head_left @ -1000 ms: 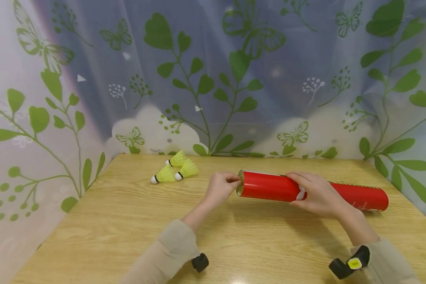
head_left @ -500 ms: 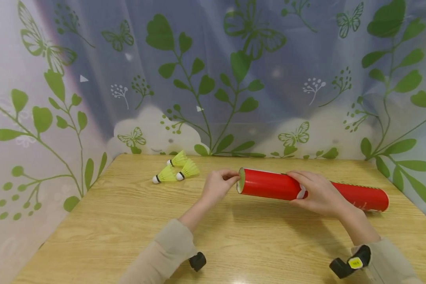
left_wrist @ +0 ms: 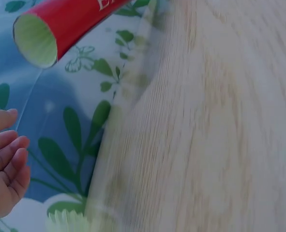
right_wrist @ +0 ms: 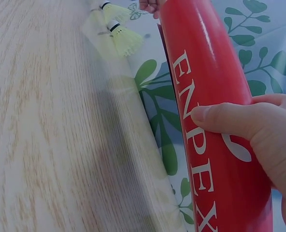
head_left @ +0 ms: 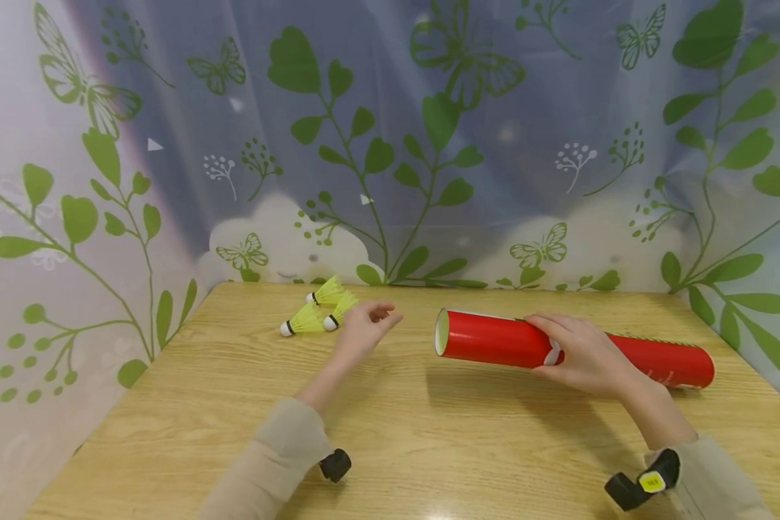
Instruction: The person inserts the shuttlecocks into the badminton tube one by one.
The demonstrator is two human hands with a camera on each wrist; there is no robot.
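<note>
My right hand (head_left: 585,354) grips a red shuttlecock tube (head_left: 487,338) round its middle, the thumb lying across the white lettering in the right wrist view. The tube's left end is raised off the table and its right end sits lower. That left end is uncovered; a pale yellow-green ribbed lining or skirt (left_wrist: 36,41) shows inside it. To the left of the opening, apart from it, my left hand (head_left: 364,328) holds nothing, its fingers loosely bent. Just beyond that hand lie three yellow shuttlecocks (head_left: 304,319) with white corks, one partly hidden behind the hand.
Everything stands on a light wood-grain table (head_left: 390,433). A curtain (head_left: 390,144) printed with leaves and butterflies rises behind its back edge and along both sides. Black wrist cameras (head_left: 336,466) are strapped to both forearms.
My left hand has drawn away from the tube's mouth, moving left toward the shuttlecocks, and its fingers have loosened. The right hand and the tube have hardly moved.
</note>
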